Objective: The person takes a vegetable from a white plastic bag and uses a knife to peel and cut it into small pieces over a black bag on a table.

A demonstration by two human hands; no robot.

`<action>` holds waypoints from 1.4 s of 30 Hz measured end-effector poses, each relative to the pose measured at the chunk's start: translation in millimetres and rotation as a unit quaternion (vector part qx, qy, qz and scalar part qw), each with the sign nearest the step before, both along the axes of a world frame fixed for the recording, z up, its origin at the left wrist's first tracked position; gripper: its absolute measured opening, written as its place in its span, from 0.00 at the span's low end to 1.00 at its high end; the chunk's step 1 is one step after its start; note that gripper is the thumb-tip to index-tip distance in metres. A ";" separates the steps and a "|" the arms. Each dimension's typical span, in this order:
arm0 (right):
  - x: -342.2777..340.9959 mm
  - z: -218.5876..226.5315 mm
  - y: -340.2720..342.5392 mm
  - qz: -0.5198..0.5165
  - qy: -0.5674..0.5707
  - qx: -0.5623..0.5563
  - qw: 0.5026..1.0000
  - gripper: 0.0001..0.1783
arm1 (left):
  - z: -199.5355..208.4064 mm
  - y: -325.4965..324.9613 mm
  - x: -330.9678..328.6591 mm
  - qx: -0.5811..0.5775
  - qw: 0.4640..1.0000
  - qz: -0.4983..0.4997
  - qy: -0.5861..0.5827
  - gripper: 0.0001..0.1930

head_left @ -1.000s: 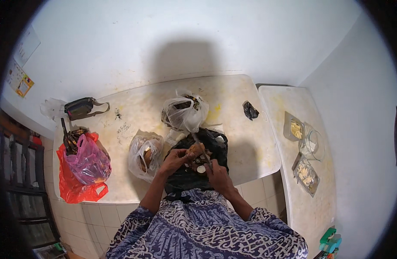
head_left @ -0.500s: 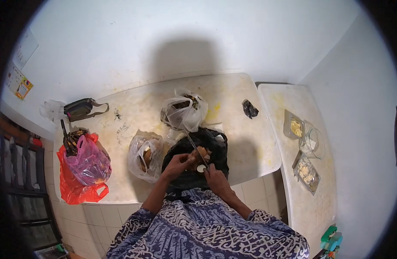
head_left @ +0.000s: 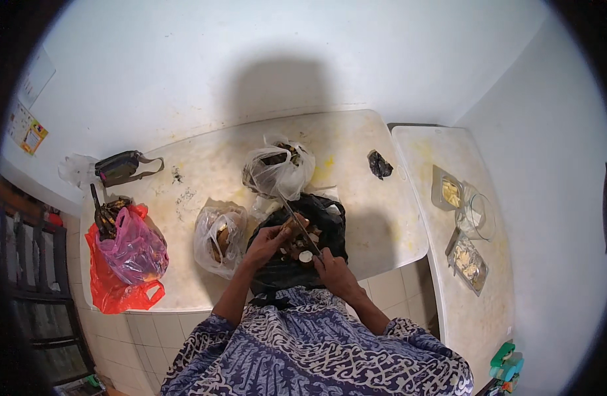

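My right hand [head_left: 334,272] is closed on the handle of a long knife [head_left: 292,214], its blade slanting up to the left. In the fingers of my left hand [head_left: 266,244] is a brown-skinned root [head_left: 293,225], its exact kind hard to make out. The blade lies against or just over the root. Both hands are above an opened black plastic bag [head_left: 332,220] with brown peelings and pale scraps in it. A round white piece [head_left: 306,256] lies there beside my right fingers.
Clear bags of brown produce [head_left: 219,239] and dark items [head_left: 279,166] stand nearby. At left are a red bag [head_left: 109,290], purple bag [head_left: 135,247] and pouch [head_left: 121,167]. A glass bowl [head_left: 485,218] and metal trays [head_left: 476,280] occupy the right table [head_left: 422,155].
The root has tilted in my left hand, and the knife has shifted slightly with my right hand. More scraps show in the black bag. The whole view has moved a little.
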State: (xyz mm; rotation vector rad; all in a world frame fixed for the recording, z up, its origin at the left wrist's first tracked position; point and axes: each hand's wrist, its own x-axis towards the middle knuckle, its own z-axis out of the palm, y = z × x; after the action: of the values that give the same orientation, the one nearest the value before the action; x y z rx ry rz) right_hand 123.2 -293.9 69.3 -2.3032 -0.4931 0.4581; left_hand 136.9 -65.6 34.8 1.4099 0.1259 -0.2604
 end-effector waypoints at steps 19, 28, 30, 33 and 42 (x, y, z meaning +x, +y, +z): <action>-0.7 55.6 11.2 -0.155 -0.115 0.210 0.958 0.14 | 12.9 0.7 6.8 0.121 0.992 -0.007 0.036 0.25; -4.9 -26.9 7.4 -0.020 -0.037 0.010 0.999 0.16 | -18.9 -8.5 -11.4 0.056 0.997 -0.004 0.058 0.24; -8.0 -26.7 8.0 -0.035 -0.048 0.021 0.998 0.16 | 4.3 -10.6 -6.7 -0.050 0.996 0.021 0.076 0.24; -5.8 -28.8 7.0 -0.038 -0.081 0.036 0.995 0.15 | 10.8 -11.9 -1.2 -0.241 0.960 0.010 0.143 0.26; -4.6 -1.8 0.9 -0.021 0.006 -0.005 1.000 0.13 | 14.7 -11.7 2.5 0.088 0.992 0.065 -0.064 0.21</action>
State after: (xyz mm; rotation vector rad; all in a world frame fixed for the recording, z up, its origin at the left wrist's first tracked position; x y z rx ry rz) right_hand 118.6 -293.0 67.5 -2.3141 -0.4364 0.4554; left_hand 139.3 -77.3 49.5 1.5821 0.1368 -0.0509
